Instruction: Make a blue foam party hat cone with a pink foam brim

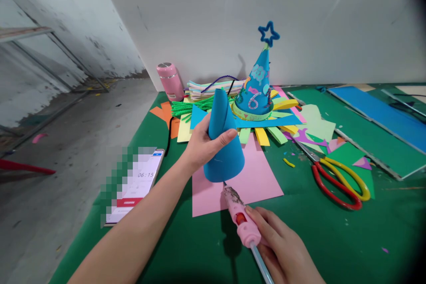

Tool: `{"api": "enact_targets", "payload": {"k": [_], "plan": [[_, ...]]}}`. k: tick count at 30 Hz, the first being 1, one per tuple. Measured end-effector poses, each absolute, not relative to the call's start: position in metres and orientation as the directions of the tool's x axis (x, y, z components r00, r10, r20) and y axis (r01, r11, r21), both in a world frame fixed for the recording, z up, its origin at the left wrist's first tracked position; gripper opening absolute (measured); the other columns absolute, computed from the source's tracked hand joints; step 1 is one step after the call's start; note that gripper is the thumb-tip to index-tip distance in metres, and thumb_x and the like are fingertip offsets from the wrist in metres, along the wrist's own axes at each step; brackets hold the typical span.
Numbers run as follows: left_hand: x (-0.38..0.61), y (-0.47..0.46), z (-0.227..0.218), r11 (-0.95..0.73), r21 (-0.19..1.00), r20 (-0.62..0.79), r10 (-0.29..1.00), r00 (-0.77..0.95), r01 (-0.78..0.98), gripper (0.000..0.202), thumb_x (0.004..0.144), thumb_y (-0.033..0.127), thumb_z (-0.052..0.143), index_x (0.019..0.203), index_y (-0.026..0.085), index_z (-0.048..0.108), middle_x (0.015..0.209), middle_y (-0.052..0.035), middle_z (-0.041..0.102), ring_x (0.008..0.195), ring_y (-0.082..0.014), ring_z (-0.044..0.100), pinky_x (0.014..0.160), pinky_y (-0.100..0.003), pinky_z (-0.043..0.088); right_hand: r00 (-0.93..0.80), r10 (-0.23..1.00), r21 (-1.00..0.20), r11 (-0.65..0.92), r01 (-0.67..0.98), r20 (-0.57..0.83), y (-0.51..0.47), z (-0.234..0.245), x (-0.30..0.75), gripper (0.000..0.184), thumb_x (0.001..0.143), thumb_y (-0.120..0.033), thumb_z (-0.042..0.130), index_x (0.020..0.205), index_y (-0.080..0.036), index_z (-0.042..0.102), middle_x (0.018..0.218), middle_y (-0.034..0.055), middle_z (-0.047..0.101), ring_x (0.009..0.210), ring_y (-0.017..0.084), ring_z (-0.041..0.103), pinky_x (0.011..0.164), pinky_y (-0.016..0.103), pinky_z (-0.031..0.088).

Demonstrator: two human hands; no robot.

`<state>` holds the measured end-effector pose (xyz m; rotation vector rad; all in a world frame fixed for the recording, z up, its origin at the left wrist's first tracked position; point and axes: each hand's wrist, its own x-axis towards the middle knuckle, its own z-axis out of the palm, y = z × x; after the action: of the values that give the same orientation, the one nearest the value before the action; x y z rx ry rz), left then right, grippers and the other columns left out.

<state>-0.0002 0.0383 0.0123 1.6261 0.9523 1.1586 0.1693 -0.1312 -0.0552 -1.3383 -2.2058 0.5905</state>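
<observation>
My left hand [202,141] is wrapped round a plain blue paper cone [223,142], holding it upright above a pink sheet [259,177] on the green table. My right hand [282,248] grips a pink glue gun [240,218], its nozzle pointing up toward the cone's lower rim, just short of it. Behind the cone stands a finished blue party hat [258,88] with a "6", stickers and a blue pipe-cleaner star [269,33] on top.
Red and yellow scissors [336,177] lie to the right among coloured paper scraps. A phone [138,184] lies at the left table edge. A pink bottle [170,80], stacked foam sheets [213,86], green pipe cleaners [184,107] and blue boards [379,113] sit farther back.
</observation>
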Motion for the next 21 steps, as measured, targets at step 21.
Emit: {"api": "enact_targets", "payload": {"k": [21], "plan": [[-0.0027,0.0390,0.0112,-0.308,0.948,0.277,0.922,0.269,0.081,0.034,0.067,0.041,0.061,0.091,0.018,0.053,0.081,-0.0035,0.055,0.076,-0.0174,0.053,0.065,-0.029,0.045,-0.411,0.888,-0.601,0.446,0.663,0.205,-0.1291,-0.0555,0.1653,0.054,0.079,-0.012,0.033,0.130,-0.027,0.022,0.101,0.0121,0.053,0.073,0.022,0.060,0.058,0.035,0.052]]}}
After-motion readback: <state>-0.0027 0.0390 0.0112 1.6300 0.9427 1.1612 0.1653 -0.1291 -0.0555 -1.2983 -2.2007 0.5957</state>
